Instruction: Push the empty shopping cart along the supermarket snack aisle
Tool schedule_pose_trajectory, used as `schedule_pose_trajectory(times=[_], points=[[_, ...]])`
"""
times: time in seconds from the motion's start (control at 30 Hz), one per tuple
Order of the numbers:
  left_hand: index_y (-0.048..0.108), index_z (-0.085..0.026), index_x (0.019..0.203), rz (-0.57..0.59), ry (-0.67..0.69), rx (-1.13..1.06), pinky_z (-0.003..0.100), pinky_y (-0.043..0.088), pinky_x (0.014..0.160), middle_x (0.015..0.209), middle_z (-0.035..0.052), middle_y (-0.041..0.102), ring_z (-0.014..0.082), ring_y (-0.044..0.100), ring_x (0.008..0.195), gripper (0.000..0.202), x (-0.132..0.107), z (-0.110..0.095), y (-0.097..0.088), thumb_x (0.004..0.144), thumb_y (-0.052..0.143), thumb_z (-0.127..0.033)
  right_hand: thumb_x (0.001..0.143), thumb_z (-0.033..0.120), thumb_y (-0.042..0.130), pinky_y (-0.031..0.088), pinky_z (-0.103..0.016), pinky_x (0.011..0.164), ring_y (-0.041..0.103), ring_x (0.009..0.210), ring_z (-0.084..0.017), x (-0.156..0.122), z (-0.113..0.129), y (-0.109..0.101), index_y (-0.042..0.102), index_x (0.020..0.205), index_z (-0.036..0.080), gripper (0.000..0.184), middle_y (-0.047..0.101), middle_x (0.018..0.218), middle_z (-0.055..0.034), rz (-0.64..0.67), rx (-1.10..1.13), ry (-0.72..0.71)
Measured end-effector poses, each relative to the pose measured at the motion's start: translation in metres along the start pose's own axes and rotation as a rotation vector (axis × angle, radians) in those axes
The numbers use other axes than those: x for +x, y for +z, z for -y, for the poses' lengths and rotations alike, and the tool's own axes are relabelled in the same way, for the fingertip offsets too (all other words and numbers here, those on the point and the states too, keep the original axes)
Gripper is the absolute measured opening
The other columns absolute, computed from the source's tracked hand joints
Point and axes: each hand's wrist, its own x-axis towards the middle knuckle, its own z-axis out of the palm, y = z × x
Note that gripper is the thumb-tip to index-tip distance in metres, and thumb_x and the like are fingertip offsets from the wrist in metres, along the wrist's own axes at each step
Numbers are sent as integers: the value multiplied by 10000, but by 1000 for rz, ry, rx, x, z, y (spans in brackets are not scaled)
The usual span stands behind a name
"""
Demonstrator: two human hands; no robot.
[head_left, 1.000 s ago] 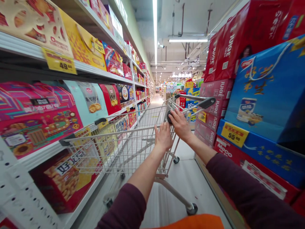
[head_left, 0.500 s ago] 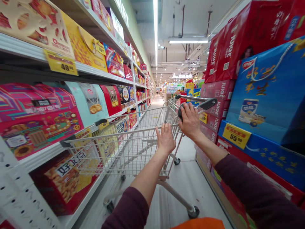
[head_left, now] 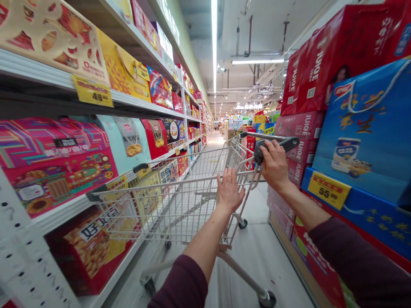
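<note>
A wire shopping cart [head_left: 180, 186] stands sideways before me, its basket reaching toward the left shelf. My left hand [head_left: 230, 191] is on the top rail of its near side, fingers bent over the wire and thumb out to the right. Farther right, my right hand [head_left: 275, 166] is closed around the dark grey corner piece by the cart's handle [head_left: 291, 145]. The undersides of the fingers are hidden on both hands. I see no goods in the basket. Dark casters [head_left: 267, 298] touch the floor beneath it.
On the left, a white shelf [head_left: 58, 220] holds boxed snacks, with the cart's left end close to it. Stacked red boxes [head_left: 308, 75] and a blue gift bag [head_left: 362, 137] line the right side. Between them a pale floor aisle [head_left: 214, 143] runs far back.
The scene has shifted rightward and slightly down in view. Both hands stay on the cart, now a little farther apart. The orange cloth at the bottom edge has left view.
</note>
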Motion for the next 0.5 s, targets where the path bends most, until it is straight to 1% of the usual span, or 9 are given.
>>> schedule_pose_trajectory(times=[0.07,0.13,0.23,0.3,0.4,0.5], points=[[296,-48,1464,-6,2,-19,527,193,1191,1470,183,454,278,362,1394,697,0,2,-1,887,453,-406,875,190,443,344,-559,1089,403,1354,-310,0,10,3,610,1203,133,372,585,1323,-168,1,8,-19],[307,-38,1456,-11,-4,-30,527,188,1193,1427,185,499,276,411,1356,689,0,3,-4,890,453,-403,859,245,487,331,-566,1091,418,1338,-330,-1,26,7,623,1176,125,365,591,1312,-173,22,26,-43],[330,-41,1445,-14,-14,-26,531,189,1194,1429,180,497,278,409,1358,666,1,4,-7,895,452,-396,855,325,531,299,-567,1107,426,1325,-336,-2,46,13,644,1140,140,358,599,1302,-167,89,54,-71],[336,-52,1444,-9,-27,-16,536,202,1189,1435,176,494,280,403,1364,653,1,4,-8,897,450,-390,870,328,532,286,-558,1114,438,1314,-324,0,53,14,662,1096,159,311,615,1283,-157,131,69,-79],[326,-46,1449,11,-52,-9,543,198,1188,1436,186,491,285,396,1371,661,0,4,-11,900,449,-393,898,289,499,286,-531,1124,477,1282,-291,5,47,12,679,1023,191,240,643,1250,-122,175,75,-87],[316,-32,1450,22,-51,-12,552,173,1194,1452,192,471,287,380,1383,671,-1,5,-13,903,449,-398,915,269,471,311,-521,1115,490,1276,-277,8,29,5,672,1019,188,241,642,1255,-119,136,47,-65]])
